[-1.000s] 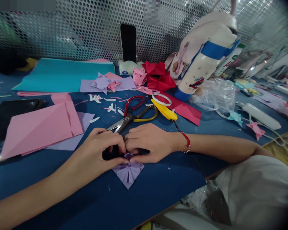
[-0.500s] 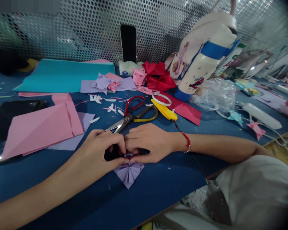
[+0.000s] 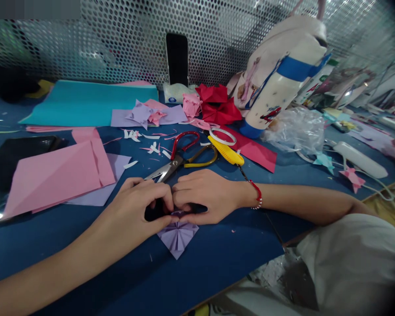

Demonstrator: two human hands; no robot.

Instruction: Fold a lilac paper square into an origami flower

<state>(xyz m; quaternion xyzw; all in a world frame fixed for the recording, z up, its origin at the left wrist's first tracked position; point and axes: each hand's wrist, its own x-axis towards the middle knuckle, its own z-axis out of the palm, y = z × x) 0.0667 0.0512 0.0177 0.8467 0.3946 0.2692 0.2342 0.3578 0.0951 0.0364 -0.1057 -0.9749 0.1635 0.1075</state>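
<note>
A creased piece of purple origami paper [image 3: 177, 240] lies on the blue tabletop [image 3: 118, 281], its near corner pointing toward me. My left hand [image 3: 145, 202] pinches its far left part between thumb and curled fingers. From the other side my right hand [image 3: 207, 197], with a red beaded bracelet [image 3: 256, 193] at the wrist, grips the far right part. Both thumb tips almost meet on the folds, and the fingers hide the far half of the paper. Just beyond the hands lie scissors [image 3: 174, 163] with red and yellow handles, blades partly spread.
Pink paper [image 3: 59, 175] lies over a dark tablet-like object at left. Teal sheets [image 3: 88, 103], purple and pink paper stars, and red folded paper [image 3: 219, 107] sit behind. A yellow cutter [image 3: 227, 151], a bottle [image 3: 278, 90], a propped phone [image 3: 177, 59] and white scraps are also there.
Hardly anything differs. Both hands keep their grip on the purple paper, and the whole view has shifted very slightly.
</note>
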